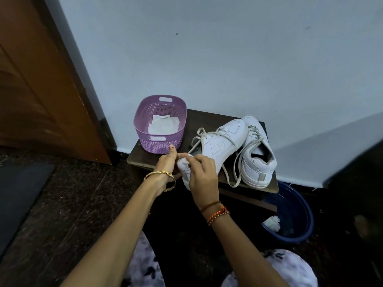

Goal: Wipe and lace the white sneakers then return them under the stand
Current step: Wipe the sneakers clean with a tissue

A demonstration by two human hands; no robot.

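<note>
Two white sneakers lie on a low dark wooden stand (207,118) against the wall. The near sneaker (219,141) is tipped on its side, heel toward me, its loose lace (204,134) trailing across it. My left hand (166,162) grips the heel end of this sneaker, thumb raised. My right hand (202,175) rests over the heel and pinches the lace end between its fingertips. The second sneaker (258,154) stands upright to the right, its lace (238,172) hanging over the stand's front edge.
A purple perforated basket (143,123) with white wipes (163,125) in it stands on the stand's left end. A blue bucket (302,214) holding a crumpled used wipe (272,223) sits on the floor, lower right. A brown door (41,90) is at left.
</note>
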